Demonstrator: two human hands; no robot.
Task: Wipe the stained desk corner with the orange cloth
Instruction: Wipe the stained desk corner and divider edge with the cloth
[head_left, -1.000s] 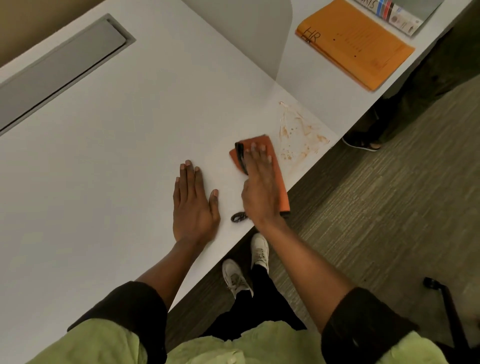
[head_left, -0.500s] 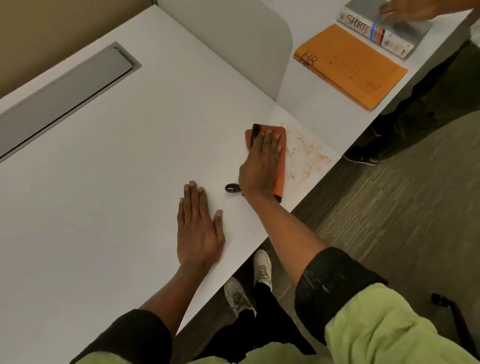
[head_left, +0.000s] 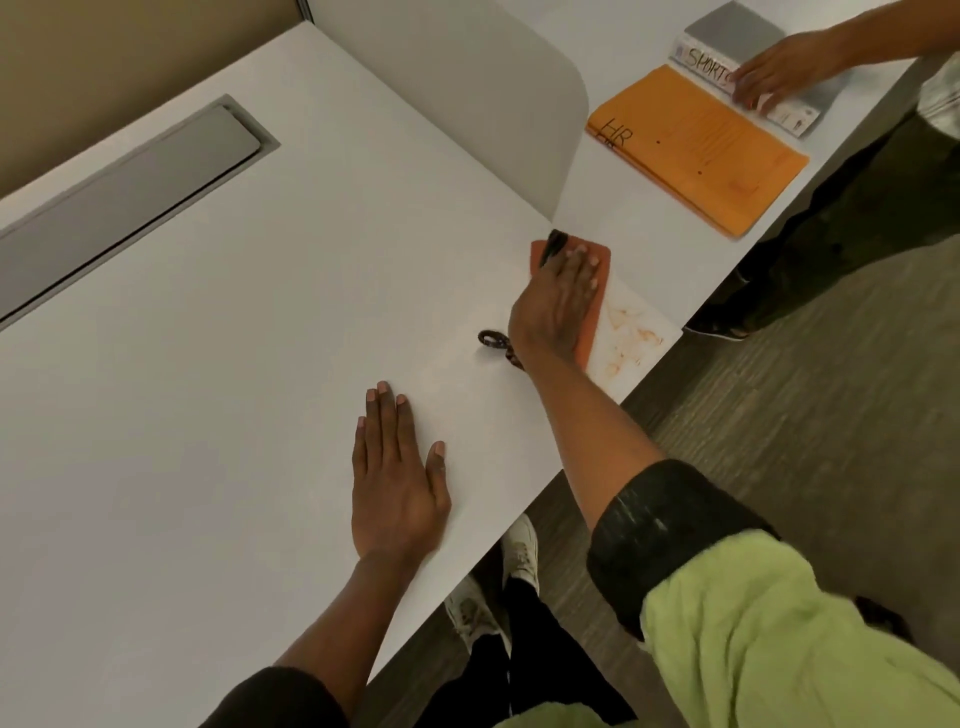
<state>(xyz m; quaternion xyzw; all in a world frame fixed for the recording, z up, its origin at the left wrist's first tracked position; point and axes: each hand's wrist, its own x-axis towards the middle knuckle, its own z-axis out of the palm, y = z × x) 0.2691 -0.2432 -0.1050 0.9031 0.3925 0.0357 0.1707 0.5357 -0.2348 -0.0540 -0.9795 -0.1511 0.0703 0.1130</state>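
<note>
Fingers (head_left: 582, 260) of right hand (head_left: 553, 306) lie flat, pressing orange cloth (head_left: 597, 291) beside stain (head_left: 631, 338).

Lighting is dim and even, with no glare on the white desk (head_left: 218, 395). Soft shadows lie beside each hand. Wide-angle distortion bends straight edges; slight blur softens frame margins.
</note>
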